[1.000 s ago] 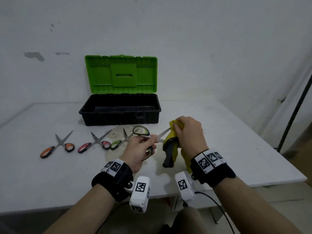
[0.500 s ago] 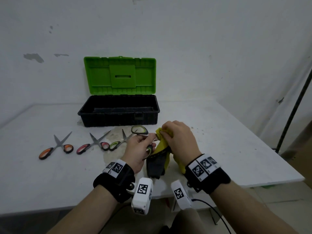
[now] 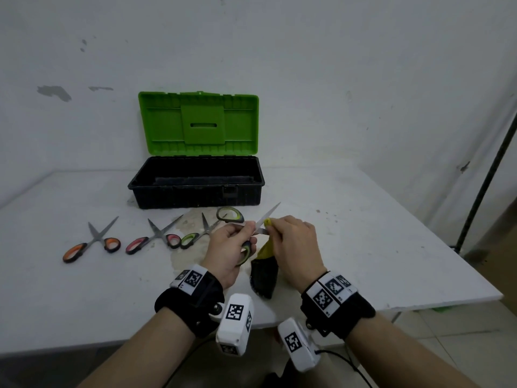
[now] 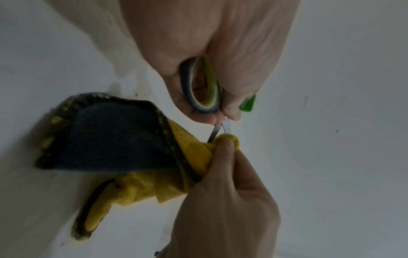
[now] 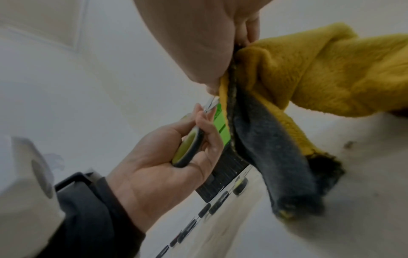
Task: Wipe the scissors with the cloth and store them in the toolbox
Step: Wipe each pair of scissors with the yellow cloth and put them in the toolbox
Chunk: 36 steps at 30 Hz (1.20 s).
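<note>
My left hand (image 3: 237, 236) grips green-handled scissors (image 3: 246, 252) by one handle loop, held above the table with the blades spread. One bare blade (image 3: 272, 210) points up and to the right. My right hand (image 3: 279, 229) pinches a yellow and dark grey cloth (image 3: 263, 278) round the other blade close to the pivot, and the rest of the cloth hangs down to the table. In the left wrist view the handle loop (image 4: 202, 87) sits in my fingers and the cloth (image 4: 132, 148) is bunched under the right thumb. The open toolbox (image 3: 195, 197) stands behind, its green lid (image 3: 198, 121) upright.
Three more pairs of scissors lie in a row on the white table left of my hands: orange-handled (image 3: 92, 243), pink-handled (image 3: 154, 239) and green-handled (image 3: 195, 236). The table's front edge (image 3: 84, 343) is near my wrists. A dark pole (image 3: 486, 175) stands at the right.
My right hand slid the cloth along the blades from the tips toward the left hand. One blade now sticks out bare past the cloth. Both hands drifted slightly left.
</note>
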Each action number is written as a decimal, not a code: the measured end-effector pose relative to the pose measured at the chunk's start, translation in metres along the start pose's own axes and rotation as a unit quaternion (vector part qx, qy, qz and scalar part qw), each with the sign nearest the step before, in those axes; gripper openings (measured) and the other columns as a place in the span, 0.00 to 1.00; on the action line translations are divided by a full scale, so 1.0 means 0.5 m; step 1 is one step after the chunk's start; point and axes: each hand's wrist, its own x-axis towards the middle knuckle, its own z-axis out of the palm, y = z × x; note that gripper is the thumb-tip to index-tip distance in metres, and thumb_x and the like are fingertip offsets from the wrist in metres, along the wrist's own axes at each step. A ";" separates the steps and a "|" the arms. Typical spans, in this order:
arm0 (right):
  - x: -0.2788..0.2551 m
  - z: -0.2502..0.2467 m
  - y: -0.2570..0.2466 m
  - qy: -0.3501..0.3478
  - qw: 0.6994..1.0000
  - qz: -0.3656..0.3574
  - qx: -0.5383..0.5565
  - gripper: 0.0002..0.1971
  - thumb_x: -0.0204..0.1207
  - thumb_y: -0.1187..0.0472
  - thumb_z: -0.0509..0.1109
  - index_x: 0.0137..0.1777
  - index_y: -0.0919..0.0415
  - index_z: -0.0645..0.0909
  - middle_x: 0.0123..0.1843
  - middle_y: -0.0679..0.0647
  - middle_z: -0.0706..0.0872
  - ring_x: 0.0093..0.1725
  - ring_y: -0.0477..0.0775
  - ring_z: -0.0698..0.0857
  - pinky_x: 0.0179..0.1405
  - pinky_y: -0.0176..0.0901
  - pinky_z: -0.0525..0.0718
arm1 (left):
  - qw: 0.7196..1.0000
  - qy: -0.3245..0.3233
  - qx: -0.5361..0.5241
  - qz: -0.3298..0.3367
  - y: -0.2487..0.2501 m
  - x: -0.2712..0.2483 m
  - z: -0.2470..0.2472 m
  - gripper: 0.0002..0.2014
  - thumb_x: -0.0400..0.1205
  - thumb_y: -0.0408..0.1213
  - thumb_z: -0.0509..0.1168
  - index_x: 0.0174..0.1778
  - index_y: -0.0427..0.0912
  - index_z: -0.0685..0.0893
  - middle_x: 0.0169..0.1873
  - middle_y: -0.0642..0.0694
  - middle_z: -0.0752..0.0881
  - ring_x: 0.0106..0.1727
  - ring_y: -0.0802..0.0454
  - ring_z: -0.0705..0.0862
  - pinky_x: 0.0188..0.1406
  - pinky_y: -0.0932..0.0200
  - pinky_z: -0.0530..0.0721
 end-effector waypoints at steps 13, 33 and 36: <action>0.023 -0.001 -0.001 0.027 0.993 -0.078 0.082 0.04 0.75 0.67 0.73 0.47 0.64 0.89 0.44 0.58 0.79 0.42 0.58 0.80 0.41 0.52 0.83 | 1.000 -0.017 -0.006 -0.018 -0.013 0.006 -0.003 0.09 0.84 0.35 0.69 0.53 0.31 0.86 0.39 0.42 0.90 0.32 0.57 0.83 0.31 0.65 0.84; 0.085 -0.054 0.031 0.012 0.993 0.083 0.083 0.10 0.80 0.60 0.69 0.54 0.62 0.89 0.47 0.54 0.81 0.45 0.50 0.78 0.48 0.35 0.73 | 1.000 0.004 0.002 -0.011 -0.007 0.000 -0.004 0.07 0.84 0.31 0.68 0.51 0.29 0.85 0.34 0.43 0.85 0.29 0.57 0.82 0.27 0.67 0.84; 0.077 -0.085 0.023 0.022 0.992 0.089 0.085 0.10 0.81 0.58 0.68 0.54 0.60 0.89 0.47 0.51 0.81 0.46 0.49 0.79 0.48 0.32 0.69 | 0.998 0.046 -0.032 -0.041 0.005 0.009 -0.009 0.05 0.82 0.32 0.70 0.44 0.32 0.87 0.37 0.40 0.82 0.28 0.53 0.81 0.27 0.63 0.84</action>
